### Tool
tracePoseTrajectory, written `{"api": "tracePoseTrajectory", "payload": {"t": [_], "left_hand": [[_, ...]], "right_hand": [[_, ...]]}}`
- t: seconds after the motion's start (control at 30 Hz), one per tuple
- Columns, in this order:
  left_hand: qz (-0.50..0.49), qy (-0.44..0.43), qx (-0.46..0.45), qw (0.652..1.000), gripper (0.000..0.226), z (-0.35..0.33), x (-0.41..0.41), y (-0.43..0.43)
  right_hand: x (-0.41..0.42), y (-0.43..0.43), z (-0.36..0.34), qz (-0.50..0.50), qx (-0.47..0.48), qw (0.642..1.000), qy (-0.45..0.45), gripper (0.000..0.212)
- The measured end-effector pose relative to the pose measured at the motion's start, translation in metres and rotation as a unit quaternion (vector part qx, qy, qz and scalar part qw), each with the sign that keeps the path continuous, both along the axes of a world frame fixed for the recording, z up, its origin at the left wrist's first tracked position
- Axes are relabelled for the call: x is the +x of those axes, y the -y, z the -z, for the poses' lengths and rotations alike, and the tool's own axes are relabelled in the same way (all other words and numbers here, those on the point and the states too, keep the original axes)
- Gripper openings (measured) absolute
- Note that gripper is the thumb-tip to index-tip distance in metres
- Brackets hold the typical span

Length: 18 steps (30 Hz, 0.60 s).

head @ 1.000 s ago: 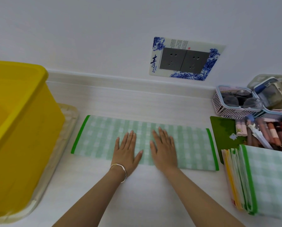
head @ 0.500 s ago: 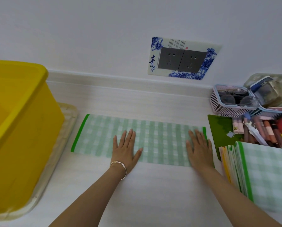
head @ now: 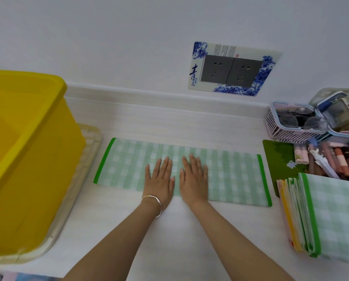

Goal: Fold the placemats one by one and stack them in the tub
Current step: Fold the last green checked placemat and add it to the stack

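**Folded placemat held flat at mid-surface**

1. Surface and room. A white, faintly striped surface (head: 169,122) meets a plain white wall (head: 108,37) along a raised rear edge. A double socket plate (head: 232,68) with a blue floral surround is fixed to the wall, right of centre.

2. Left edge. The yellow tub (head: 27,159) stands here on a pale ribbed tray (head: 88,151), whose rim projects on the tub's right and front sides.

3. Centre. The placemat (head: 234,179), green-and-white check, lies folded into a long strip parallel to the rear edge, with a green-bound end at each side. Its left end is near the tray rim but apart from it.

4. Hands. The left hand (head: 159,183) and right hand (head: 193,183) rest palm-down side by side on the middle of the strip. The fingers are straight, slightly spread, and grasp nothing. A silver bangle (head: 152,201) sits on the left wrist.

5. Right edge. A dark green board (head: 278,159) lies just beside the strip's right end. The stack of placemats (head: 331,216) lies at the front. Loose tubes and pens (head: 331,161) lie behind it. A slatted basket (head: 280,128) holding spectacles occupies the rear right corner.

6. Room for moving. White surface shows behind the strip up to the rear edge, and in front of it around both forearms.
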<state>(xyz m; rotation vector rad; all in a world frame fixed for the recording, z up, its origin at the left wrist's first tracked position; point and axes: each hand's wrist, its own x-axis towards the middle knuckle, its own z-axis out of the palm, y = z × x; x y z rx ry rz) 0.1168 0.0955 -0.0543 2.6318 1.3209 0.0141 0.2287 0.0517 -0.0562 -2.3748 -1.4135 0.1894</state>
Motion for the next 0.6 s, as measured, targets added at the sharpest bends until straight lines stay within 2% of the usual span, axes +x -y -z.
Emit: {"api": "tracePoseTrajectory", "payload": {"t": [0.33,0.47,0.6], "left_hand": [[0.002,0.012,-0.009,1.0,0.075,0.001,-0.004,-0.004],[-0.029,0.022,-0.01,0.999,0.075,0.002,-0.026,-0.019],[-0.077,-0.004,0.0,0.997,0.074,0.001,-0.064,-0.04]], "right_hand": [[0.001,0.002,0.003,-0.006,-0.018,1.0,0.013,0.072],[0.001,0.002,0.002,-0.008,-0.022,1.0,0.02,0.072],[0.002,0.002,0.002,-0.009,-0.019,1.0,0.019,0.073]]}}
